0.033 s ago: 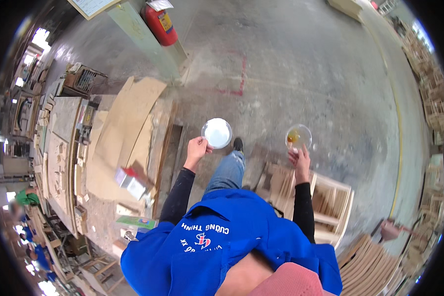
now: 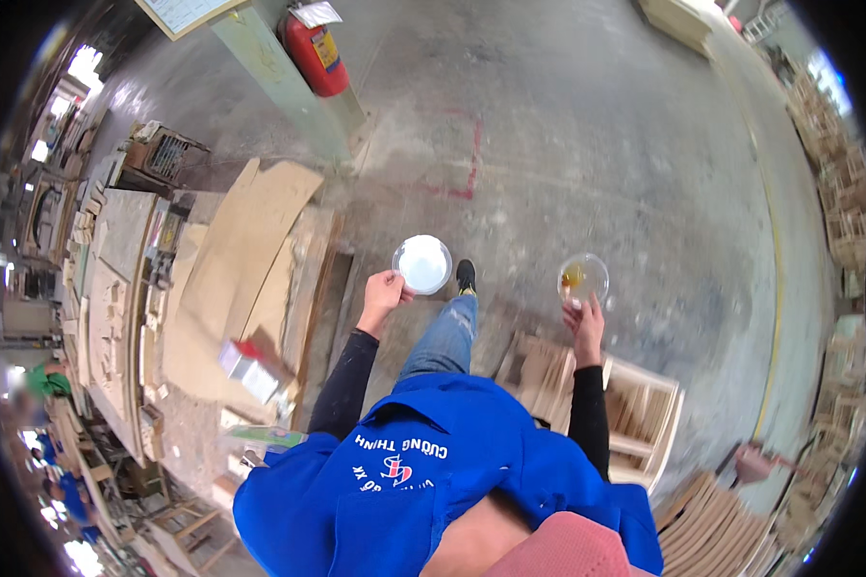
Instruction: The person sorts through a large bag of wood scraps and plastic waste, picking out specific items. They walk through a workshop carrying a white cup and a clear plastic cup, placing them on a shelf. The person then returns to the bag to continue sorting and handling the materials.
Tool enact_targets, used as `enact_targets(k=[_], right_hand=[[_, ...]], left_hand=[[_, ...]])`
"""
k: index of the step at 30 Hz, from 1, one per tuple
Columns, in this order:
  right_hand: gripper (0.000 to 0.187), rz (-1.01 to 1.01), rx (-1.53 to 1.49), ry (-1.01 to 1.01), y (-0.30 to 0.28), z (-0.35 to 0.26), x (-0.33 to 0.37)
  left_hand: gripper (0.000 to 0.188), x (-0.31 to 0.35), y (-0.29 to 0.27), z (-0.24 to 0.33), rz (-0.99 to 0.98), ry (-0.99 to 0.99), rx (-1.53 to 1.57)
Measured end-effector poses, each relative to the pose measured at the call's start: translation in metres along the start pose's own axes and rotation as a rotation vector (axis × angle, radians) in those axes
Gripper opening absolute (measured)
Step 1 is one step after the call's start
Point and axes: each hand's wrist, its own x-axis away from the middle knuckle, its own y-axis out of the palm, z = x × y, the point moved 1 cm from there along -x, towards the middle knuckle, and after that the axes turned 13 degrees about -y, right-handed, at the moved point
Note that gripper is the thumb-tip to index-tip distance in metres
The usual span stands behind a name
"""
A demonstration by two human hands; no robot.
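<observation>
1. while the left hand (image 2: 383, 291) pinches its rim between thumb and curled fingers, the white-filled dish (image 2: 423, 265), round and clear-edged, lies just beyond the fingertips, up and to their right; whether the white is liquid or solid, i cannot tell.
2. the right hand (image 2: 586, 323) pinches the near edge of the clear dish (image 2: 592, 279), which reaches forward from the fingertips; some amber stuff (image 2: 573, 276) shows toward its left side.
3. that makes two round dishes, one per hand, held well apart above the concrete floor (image 2: 587, 173).
4. behind the hands come two dark sleeves (image 2: 343, 383), then one blue jacket (image 2: 404, 423); one leg in jeans (image 2: 443, 337) ends in one dark shoe (image 2: 466, 275) between the dishes.
5. to the left, a worktable (image 2: 197, 423) bears thin boards (image 2: 236, 279) and one blurred box (image 2: 248, 371), its contents unclear.
6. to the right, near the forearm, stands a wooden frame (image 2: 678, 409) with slats.
7. farther off, one red fire extinguisher (image 2: 315, 60) is beside one pale column (image 2: 274, 82).
</observation>
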Motion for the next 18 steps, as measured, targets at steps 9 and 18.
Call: enact_targets(k=[9, 18], right_hand=[[0.042, 0.193, 0.093, 0.137, 0.061, -0.046, -0.268], [0.034, 0.262, 0.093, 0.249, 0.193, -0.063, -0.526]], left_hand=[[0.016, -0.257, 0.066, 0.229, -0.026, 0.048, 0.100], [0.018, -0.472, 0.074, 0.441, 0.118, 0.136, 0.113]])
